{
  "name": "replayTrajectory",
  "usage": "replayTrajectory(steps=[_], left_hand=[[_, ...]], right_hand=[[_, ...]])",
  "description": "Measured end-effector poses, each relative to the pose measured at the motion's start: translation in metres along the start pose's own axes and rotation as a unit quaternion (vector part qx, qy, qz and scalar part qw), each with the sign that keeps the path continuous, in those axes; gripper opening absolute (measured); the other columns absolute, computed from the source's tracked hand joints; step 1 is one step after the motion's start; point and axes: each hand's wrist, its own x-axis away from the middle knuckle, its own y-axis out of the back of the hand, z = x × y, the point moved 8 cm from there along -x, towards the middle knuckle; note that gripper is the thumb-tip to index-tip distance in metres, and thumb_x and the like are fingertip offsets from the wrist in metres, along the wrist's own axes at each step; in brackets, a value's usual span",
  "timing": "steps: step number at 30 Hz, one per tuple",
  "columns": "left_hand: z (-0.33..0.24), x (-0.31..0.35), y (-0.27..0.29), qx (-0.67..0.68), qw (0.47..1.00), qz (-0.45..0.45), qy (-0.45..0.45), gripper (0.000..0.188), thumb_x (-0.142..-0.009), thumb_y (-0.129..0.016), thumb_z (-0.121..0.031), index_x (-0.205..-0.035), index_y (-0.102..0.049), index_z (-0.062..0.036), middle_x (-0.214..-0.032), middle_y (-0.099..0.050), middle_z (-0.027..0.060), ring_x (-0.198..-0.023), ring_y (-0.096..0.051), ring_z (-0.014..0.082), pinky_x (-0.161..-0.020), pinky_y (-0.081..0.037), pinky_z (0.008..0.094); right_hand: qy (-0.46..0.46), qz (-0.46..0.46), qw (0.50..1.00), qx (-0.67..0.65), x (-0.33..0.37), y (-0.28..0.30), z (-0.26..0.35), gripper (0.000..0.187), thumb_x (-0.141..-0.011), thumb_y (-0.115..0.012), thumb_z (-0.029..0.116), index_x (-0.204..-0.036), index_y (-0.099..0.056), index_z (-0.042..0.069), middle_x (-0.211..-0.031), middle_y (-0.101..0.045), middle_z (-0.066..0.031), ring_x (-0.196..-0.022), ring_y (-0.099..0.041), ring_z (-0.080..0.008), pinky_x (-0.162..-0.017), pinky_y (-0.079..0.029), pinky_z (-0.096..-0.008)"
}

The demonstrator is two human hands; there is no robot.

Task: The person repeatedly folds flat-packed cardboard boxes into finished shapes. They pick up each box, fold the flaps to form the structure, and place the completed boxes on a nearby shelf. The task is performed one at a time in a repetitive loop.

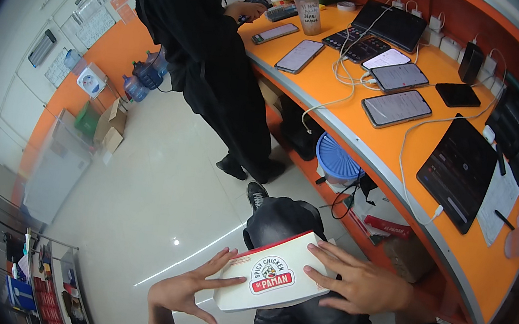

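A white cardboard food box (232, 296) with a red edge and a round printed badge lies tilted over my lap. My left hand (191, 285) is at its left end, fingers spread, with one fingertip reaching onto the printed face and the thumb sticking out clear of it. On the right end, my right hand (361, 283) lays its stretched, parted fingers across the box's face. Neither hand is wrapped round the box. Its underside is hidden from view.
An orange counter (354, 131) curves along my right, carrying several phones, a black tablet (457, 173), charging cables and a plastic cup (307, 14). Under it stands a bin with a blue lid (339, 159). A person in black (214, 59) stands at the counter ahead.
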Motion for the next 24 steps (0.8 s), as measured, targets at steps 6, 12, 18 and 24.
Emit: replayTrajectory(steps=[6,12,18,24], left_hand=[[0.054,-0.036,-0.027,0.088,0.973,-0.162,0.141,0.081,-0.076,-0.089,-0.045,-0.143,-0.058,-0.0111,-0.165,-0.034,0.0187,-0.143,-0.046,0.0403,-0.115,-0.041,0.0545],[0.047,-0.037,-0.041,0.059,0.976,-0.146,0.150,0.083,-0.081,-0.086,-0.037,-0.150,-0.051,-0.0062,-0.142,-0.062,0.0187,-0.129,-0.061,0.0375,-0.110,-0.049,0.0468],[0.049,-0.030,-0.039,0.110,0.982,-0.148,0.040,0.080,-0.086,-0.084,-0.031,-0.152,-0.046,-0.0063,-0.154,-0.049,0.0180,-0.138,-0.054,0.0343,-0.113,-0.045,0.0451],[0.030,-0.068,-0.043,0.150,0.978,-0.142,-0.027,0.061,-0.098,-0.070,-0.021,-0.152,-0.045,-0.0093,-0.160,-0.040,0.0173,-0.147,-0.043,0.0331,-0.117,-0.039,0.0449]], right_hand=[[-0.023,-0.107,0.992,-0.065,0.007,-0.041,-0.023,0.063,-0.094,-0.075,0.032,-0.146,-0.053,0.004,-0.159,-0.037,-0.0262,-0.150,-0.033,-0.0441,-0.118,-0.037,-0.0515],[-0.134,-0.171,0.952,-0.216,0.012,-0.052,-0.037,0.079,-0.093,-0.076,0.026,-0.157,-0.036,0.001,-0.164,-0.029,-0.0264,-0.152,-0.031,-0.0402,-0.122,-0.032,-0.0465],[-0.069,-0.081,0.970,-0.217,-0.006,-0.055,-0.037,0.082,-0.097,-0.069,0.027,-0.161,-0.025,-0.001,-0.166,-0.024,-0.0273,-0.154,-0.027,-0.0391,-0.123,-0.028,-0.0437],[-0.004,-0.048,0.984,-0.170,-0.026,-0.061,-0.013,0.076,-0.099,-0.067,0.027,-0.160,-0.030,-0.001,-0.164,-0.025,-0.0291,-0.152,-0.029,-0.0417,-0.122,-0.030,-0.0455]])
